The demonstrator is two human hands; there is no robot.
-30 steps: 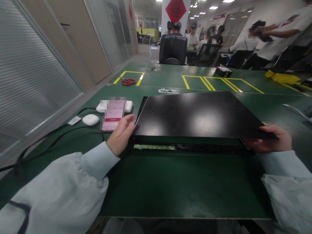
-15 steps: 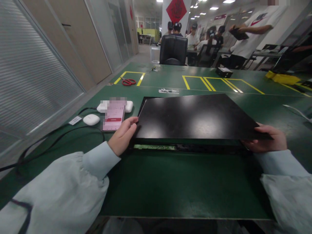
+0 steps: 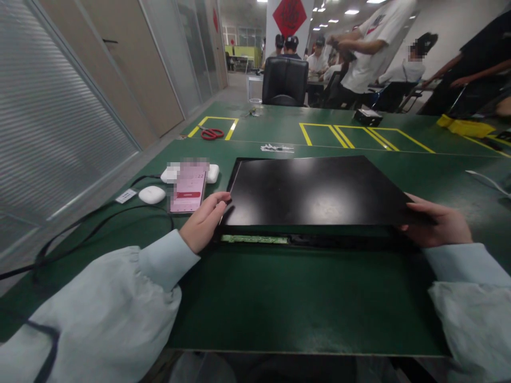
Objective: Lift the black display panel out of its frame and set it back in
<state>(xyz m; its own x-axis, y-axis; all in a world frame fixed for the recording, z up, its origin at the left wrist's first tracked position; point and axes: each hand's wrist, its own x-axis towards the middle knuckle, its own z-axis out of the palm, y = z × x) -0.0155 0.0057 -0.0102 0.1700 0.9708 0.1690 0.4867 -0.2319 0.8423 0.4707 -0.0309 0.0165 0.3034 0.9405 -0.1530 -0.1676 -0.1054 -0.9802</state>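
A flat black panel (image 3: 315, 191) lies tilted over a dark frame (image 3: 343, 242), its near edge raised above it. Along the frame's near side a green circuit strip (image 3: 255, 239) shows. My left hand (image 3: 204, 221) grips the panel's left edge, thumb and fingers closed together at the corner. My right hand (image 3: 443, 221) holds the right near corner, with fingers above and below it. What lies beneath the panel is mostly hidden.
On the green table (image 3: 303, 303), a phone (image 3: 187, 194), a white oval device (image 3: 152, 195) and black cables are at left. Red scissors (image 3: 212, 133), a small plastic bag (image 3: 277, 149) and a black box (image 3: 368, 116) lie farther back. Several people are beyond.
The panel's right side and my right hand have shifted slightly, the panel sitting a little lower and flatter. In the background, a standing person in white has moved left.
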